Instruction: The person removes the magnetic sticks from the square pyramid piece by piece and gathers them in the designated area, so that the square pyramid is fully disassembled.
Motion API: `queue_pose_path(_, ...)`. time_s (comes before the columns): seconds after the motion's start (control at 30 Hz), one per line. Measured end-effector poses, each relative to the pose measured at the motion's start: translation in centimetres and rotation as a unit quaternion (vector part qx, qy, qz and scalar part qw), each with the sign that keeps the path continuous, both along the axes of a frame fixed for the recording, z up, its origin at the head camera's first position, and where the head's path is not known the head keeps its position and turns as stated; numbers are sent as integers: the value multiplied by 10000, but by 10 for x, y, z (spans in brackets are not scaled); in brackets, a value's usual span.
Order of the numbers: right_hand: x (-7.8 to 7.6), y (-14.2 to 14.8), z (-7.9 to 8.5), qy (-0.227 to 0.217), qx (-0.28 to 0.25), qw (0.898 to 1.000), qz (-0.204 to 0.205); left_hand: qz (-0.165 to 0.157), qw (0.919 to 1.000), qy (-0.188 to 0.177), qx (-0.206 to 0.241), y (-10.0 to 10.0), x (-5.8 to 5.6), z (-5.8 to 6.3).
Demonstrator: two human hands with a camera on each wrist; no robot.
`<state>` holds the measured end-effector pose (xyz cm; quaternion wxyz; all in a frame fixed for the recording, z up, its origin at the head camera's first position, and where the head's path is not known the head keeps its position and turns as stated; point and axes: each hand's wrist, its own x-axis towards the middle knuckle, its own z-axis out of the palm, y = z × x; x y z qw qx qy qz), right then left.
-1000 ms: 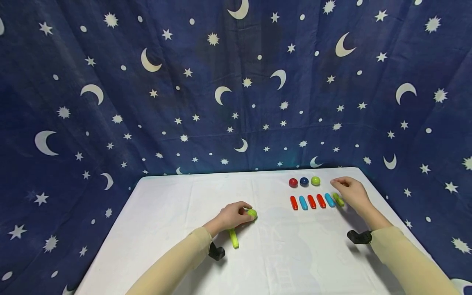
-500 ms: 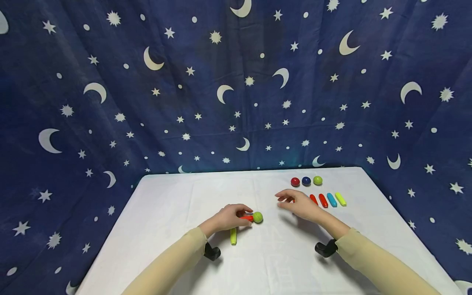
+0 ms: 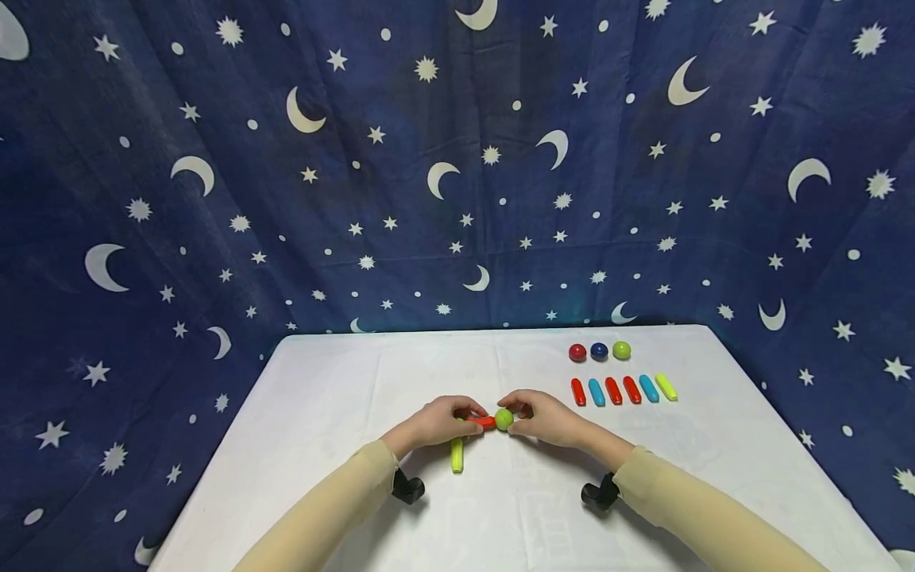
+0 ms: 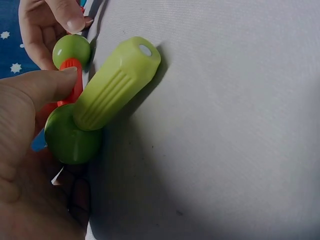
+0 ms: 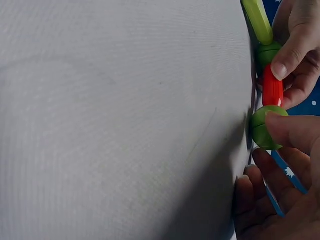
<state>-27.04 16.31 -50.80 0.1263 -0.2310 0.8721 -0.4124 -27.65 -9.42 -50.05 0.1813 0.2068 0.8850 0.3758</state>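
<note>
My left hand [image 3: 434, 421] pinches a short red rod [image 3: 486, 423] between thumb and fingers. One end of the rod meets a green ball [image 3: 503, 419], which my right hand [image 3: 549, 421] holds with its thumb and fingertips. At the rod's other end, a second green ball [image 4: 72, 135] sits by my left palm in the left wrist view. From that ball a yellow-green rod [image 4: 119, 82] sticks out toward me. A bit of blue [image 4: 39, 141] shows behind the ball, mostly hidden by the hand.
Toward the back right of the white table [image 3: 322, 381] lie a red ball [image 3: 577, 353], a dark blue ball [image 3: 599, 351] and a green ball [image 3: 622, 350]. Before them runs a row of red, blue and yellow rods [image 3: 613, 391]. A starry curtain [image 3: 400, 199] hangs behind.
My right hand has come left from beside the rod row to the green ball and taken hold of it. My left hand has shifted its grip from that ball to the red rod.
</note>
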Motion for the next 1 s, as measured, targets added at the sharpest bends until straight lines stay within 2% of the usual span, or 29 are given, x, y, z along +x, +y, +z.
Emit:
queue_pose_path(0.43,-2,-3,-5,-37,21,9999,-127,4,9998,-204,45,1,0,3)
queue_pose_path(0.63,-2,-1,-4,-75,-24,10000,-60,-37,9998,-181,12,2,1,7)
queue_pose_path(1.0,-1,0,-4,-177,-122,9997,98,-13,9997,-242,23,3,0,6)
